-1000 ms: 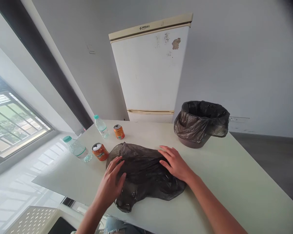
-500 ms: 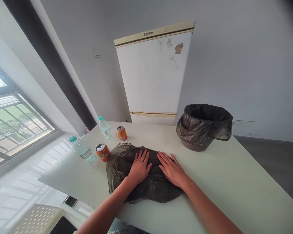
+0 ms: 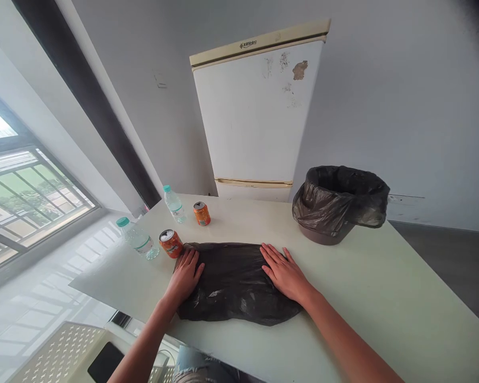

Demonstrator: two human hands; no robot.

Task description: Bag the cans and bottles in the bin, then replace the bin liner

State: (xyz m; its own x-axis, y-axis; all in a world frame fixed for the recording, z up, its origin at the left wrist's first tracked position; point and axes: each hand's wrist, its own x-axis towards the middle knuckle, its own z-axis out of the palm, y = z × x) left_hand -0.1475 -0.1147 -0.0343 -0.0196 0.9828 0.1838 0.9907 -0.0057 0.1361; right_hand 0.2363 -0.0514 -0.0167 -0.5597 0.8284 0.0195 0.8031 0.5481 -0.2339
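A dark plastic bag lies flattened on the white table in front of me. My left hand rests flat on the bag's left end with its fingers stretched out. On the bag's right end my right hand presses palm down, fingers spread. Neither hand grips anything. An orange can stands just beyond my left fingertips.
A second orange can and two water bottles stand at the table's left. A brown bin lined with a dark bag sits at the back right. Behind the table stands a white fridge; a window is at the left.
My left hand has slid from the bag's middle out to its left end. The bag now lies flatter and more stretched out. My right hand has stayed on the right end.
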